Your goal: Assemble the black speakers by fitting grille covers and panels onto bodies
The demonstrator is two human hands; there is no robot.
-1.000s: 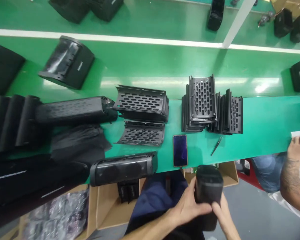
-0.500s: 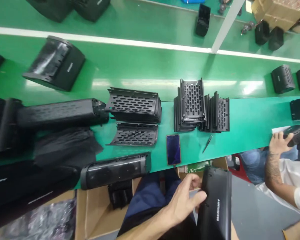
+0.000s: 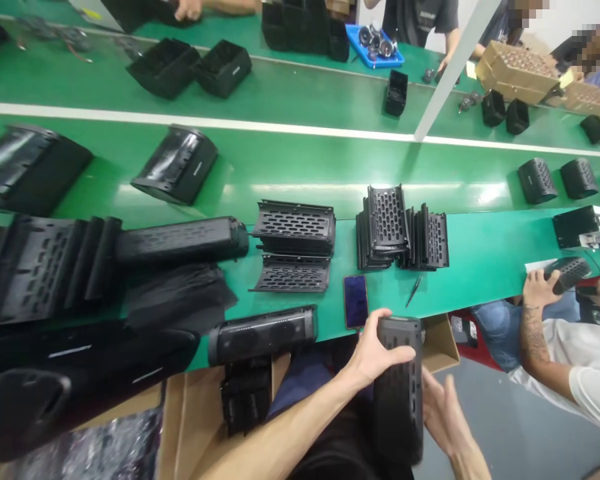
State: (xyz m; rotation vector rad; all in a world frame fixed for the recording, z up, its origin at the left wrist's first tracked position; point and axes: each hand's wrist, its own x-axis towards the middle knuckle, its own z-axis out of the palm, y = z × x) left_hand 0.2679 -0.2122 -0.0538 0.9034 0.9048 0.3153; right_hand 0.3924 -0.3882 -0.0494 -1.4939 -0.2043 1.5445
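Note:
A long black speaker housing with a slotted face stands on end above my lap. My left hand grips its upper part, thumb across the slotted face and fingers round the far left edge. At the housing's right side is my right hand, thumb raised and fingers apart; some fingertips are hidden beside the housing, so contact is unclear. A phone lies just beyond my left hand on the green bench. Another black speaker housing with a glossy face lies along the bench's near edge.
Slotted black grilles are stacked mid-bench, with more grilles to their right. A thin dark tool lies near them. Open cardboard boxes sit below the edge. A co-worker's hand holds a housing at right.
The housing has turned from its lettered side to its slotted face and shifted left. My left hand now grips its top, and my right hand has come into view. The view has tilted up.

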